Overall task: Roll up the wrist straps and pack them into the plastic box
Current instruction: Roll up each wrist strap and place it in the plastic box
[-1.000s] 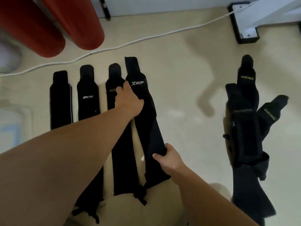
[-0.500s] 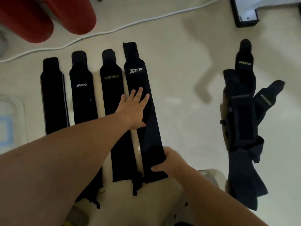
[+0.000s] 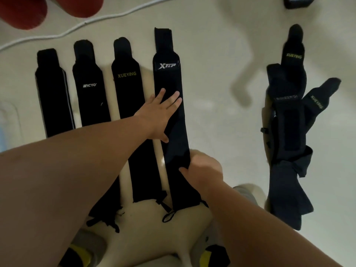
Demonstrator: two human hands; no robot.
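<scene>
Left forearm covered the near halves of the unmarked strap [image 3: 52, 93] and the NCYO strap [image 3: 90, 97]; only their frayed tails showed below it. Right hand [image 3: 204, 170] was motion-blurred, fingers hard to separate, but the thumb lay on the XTEP strap [image 3: 169, 78] and the fabric bunched at its right edge, so the hand was gripping that strap low down. Left hand [image 3: 158, 112] was released and flat, fingers spread, pressing on the strap's middle, with the heel of the palm over the XUEYING strap [image 3: 127, 89] just beside it. All four straps lay flat in a row on the floor [image 3: 221, 54], tab ends pointing to its far edge, narrow gaps between them. A wide bare stretch of floor separated the row from a heap of straps [image 3: 289, 122] toward the right edge, tangled and overlapping, count unclear. White cable [image 3: 77, 28] ran along the far side beyond the tabs. Red cylinders [image 3: 23, 14] were cut off at the far left corner, a dark block [image 3: 298, 1] cut off at the far right. Shoes [image 3: 213, 255] showed at the near edge, partly hidden by the arms. The plastic box [image 3: 7, 120] was a pale, faint shape cut off by the left edge; its contents could not be made out.
</scene>
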